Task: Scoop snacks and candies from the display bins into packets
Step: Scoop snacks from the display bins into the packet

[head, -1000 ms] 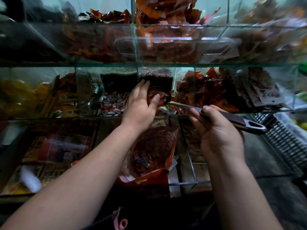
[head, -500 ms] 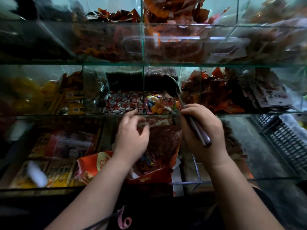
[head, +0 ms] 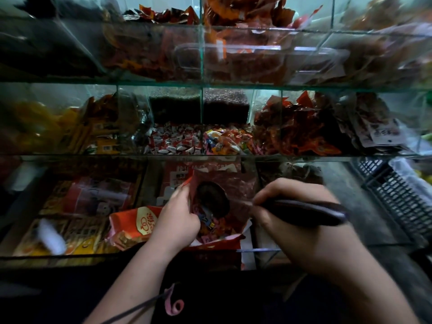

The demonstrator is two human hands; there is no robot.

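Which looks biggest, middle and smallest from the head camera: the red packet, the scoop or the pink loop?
1. The red packet and the scoop look close: the scoop is longer and the packet is broader, so I won't rank them.
2. The pink loop is clearly the smallest.

Left hand (head: pixel 174 221) holding red packet (head: pixel 235 183) open, right hand (head: pixel 298 232) gripping scoop (head: pixel 304 212) — bowl inside packet

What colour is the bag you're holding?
Red and partly see-through; the bag shows best in the head view.
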